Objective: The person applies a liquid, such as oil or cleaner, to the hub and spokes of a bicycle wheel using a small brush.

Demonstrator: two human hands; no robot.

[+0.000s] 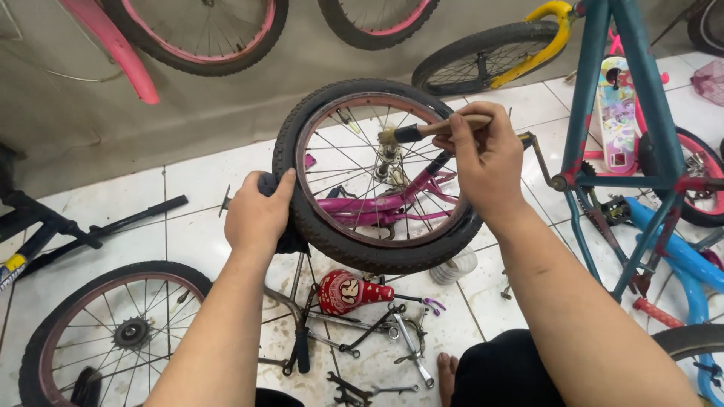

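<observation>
A small bicycle wheel point(377, 255) with a black tyre and a reddish rim is held upright in front of me. My left hand point(258, 215) grips its left side through a dark cloth point(290, 240). My right hand point(486, 158) holds a small paintbrush point(434, 130) with a wooden handle; its bristles point left, just above the wheel's hub point(388, 162) among the spokes.
On the white tiled floor lie a second wheel point(113, 332) at lower left, a red bicycle saddle point(345, 292), wrenches and brake parts point(403, 343) and a clear plastic cup point(455, 267). A teal bicycle frame point(626, 90) stands right. A pink frame point(392, 203) lies behind the held wheel.
</observation>
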